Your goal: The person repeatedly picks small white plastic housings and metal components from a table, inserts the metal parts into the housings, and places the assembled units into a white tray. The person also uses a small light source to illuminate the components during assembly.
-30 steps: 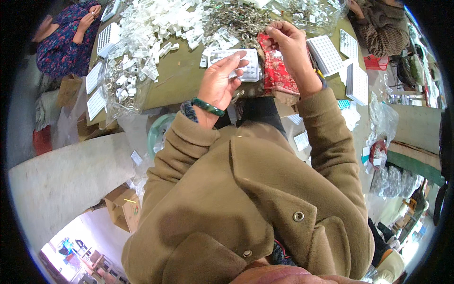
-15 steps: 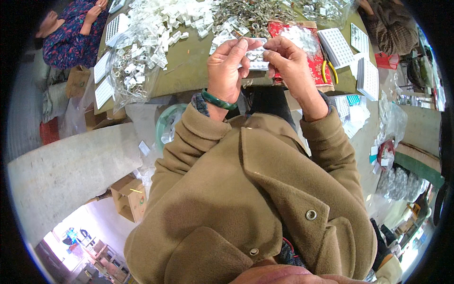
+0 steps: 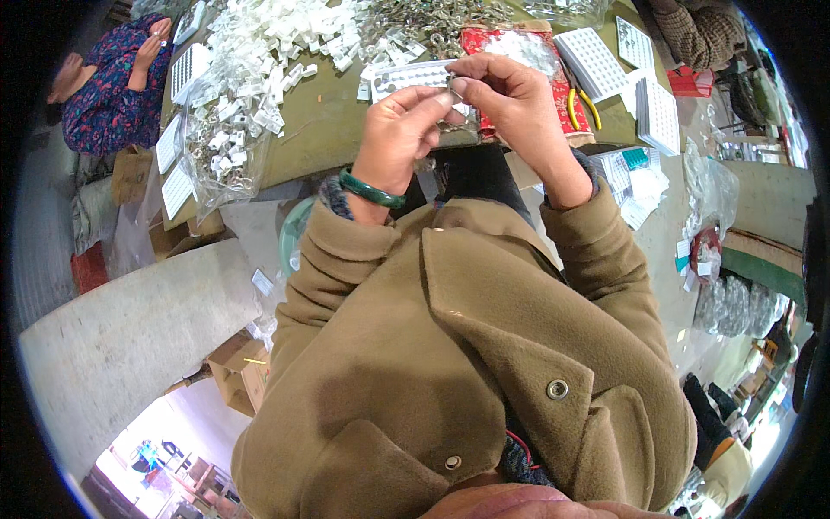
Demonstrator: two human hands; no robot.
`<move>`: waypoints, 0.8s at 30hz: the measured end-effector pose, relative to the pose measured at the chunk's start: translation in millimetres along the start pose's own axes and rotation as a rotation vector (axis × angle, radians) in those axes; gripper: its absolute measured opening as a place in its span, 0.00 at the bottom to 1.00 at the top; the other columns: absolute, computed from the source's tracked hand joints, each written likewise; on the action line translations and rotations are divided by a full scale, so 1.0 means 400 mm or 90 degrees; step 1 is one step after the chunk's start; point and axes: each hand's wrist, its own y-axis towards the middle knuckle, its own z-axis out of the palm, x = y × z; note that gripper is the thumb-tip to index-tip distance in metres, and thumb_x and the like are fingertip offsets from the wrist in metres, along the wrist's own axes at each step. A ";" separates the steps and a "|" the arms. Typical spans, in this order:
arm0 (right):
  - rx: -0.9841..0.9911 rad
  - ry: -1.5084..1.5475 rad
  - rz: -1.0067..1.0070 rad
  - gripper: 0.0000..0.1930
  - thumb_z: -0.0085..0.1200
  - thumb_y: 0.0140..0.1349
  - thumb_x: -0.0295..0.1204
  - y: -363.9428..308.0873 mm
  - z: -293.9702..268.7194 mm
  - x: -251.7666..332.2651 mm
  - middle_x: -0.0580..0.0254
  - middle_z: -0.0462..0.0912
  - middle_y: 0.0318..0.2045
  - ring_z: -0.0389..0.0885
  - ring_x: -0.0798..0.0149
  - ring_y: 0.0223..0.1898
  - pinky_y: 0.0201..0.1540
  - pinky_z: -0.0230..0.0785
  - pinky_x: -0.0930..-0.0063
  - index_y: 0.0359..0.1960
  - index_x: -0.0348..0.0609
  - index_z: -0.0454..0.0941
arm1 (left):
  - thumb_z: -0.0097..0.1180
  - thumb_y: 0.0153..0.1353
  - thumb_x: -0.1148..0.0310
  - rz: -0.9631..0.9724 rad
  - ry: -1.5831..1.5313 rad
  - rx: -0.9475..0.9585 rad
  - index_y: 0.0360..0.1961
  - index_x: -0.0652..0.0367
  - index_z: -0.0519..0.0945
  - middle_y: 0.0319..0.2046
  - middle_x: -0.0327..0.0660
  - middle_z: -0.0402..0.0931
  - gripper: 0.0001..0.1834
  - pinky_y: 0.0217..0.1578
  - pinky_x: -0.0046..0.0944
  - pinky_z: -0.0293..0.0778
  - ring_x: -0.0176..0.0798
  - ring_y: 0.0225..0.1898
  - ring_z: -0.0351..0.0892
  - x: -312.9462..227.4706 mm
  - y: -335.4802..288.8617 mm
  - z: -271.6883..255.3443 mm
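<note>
My left hand (image 3: 398, 134) and my right hand (image 3: 512, 105) meet at their fingertips above the near edge of the table. Between them is a small shiny metal piece (image 3: 453, 89), pinched by both hands; its exact kind is too small to make out. Just behind my fingers lies a white tray (image 3: 415, 76) with rows of round marks or holes, partly covered by my right hand. Under and beside my right hand spreads a red patterned cloth (image 3: 486, 130), with a clear bag of small white pieces (image 3: 526, 50) on it.
Yellow-handled pliers (image 3: 584, 108) lie right of the cloth. Stacked white trays (image 3: 591, 62) stand beyond. Heaps of small white boxes (image 3: 285, 35) and metal pieces (image 3: 419, 24) cover the far table (image 3: 316, 121). A bag of parts (image 3: 226, 160) hangs at the left edge. Two other people sit at the far corners.
The whole view has shifted a little. My right fingers have come over to my left fingertips, and the metal piece now shows between them. More of the tray is visible.
</note>
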 end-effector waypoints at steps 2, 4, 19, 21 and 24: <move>0.020 0.049 0.030 0.10 0.58 0.58 0.26 -0.004 -0.006 0.000 0.65 0.83 0.32 0.78 0.76 0.33 0.37 0.70 0.82 0.41 0.37 0.81 | 0.53 0.64 0.67 -0.116 -0.205 0.044 0.38 0.61 0.77 0.25 0.33 0.75 0.08 0.16 0.18 0.57 0.19 0.20 0.65 -0.003 0.000 -0.020; 0.046 0.034 0.031 0.11 0.57 0.59 0.25 -0.008 -0.014 0.005 0.66 0.83 0.32 0.78 0.77 0.34 0.38 0.70 0.83 0.43 0.36 0.80 | 0.53 0.63 0.68 -0.159 -0.258 0.067 0.37 0.61 0.77 0.24 0.31 0.73 0.08 0.16 0.18 0.56 0.19 0.20 0.65 0.003 0.003 -0.030; -0.028 0.223 0.209 0.03 0.58 0.60 0.27 -0.028 0.028 -0.018 0.75 0.76 0.23 0.71 0.83 0.21 0.22 0.58 0.89 0.34 0.43 0.78 | 0.55 0.60 0.73 0.147 0.128 -0.140 0.38 0.66 0.79 0.26 0.38 0.81 0.08 0.22 0.24 0.69 0.25 0.25 0.77 0.023 -0.015 0.028; -0.026 0.298 0.255 0.04 0.58 0.58 0.26 -0.028 0.029 -0.021 0.74 0.76 0.23 0.70 0.81 0.21 0.23 0.58 0.88 0.34 0.44 0.77 | 0.56 0.59 0.73 0.190 0.211 -0.166 0.35 0.65 0.80 0.26 0.38 0.81 0.06 0.24 0.25 0.72 0.26 0.26 0.78 0.028 -0.016 0.028; -0.041 0.354 0.279 0.06 0.59 0.56 0.24 -0.027 0.033 -0.026 0.72 0.76 0.26 0.71 0.80 0.25 0.27 0.62 0.86 0.34 0.42 0.76 | 0.59 0.56 0.73 0.300 0.365 -0.201 0.33 0.63 0.81 0.25 0.41 0.81 0.05 0.29 0.29 0.74 0.30 0.26 0.79 0.037 -0.003 0.021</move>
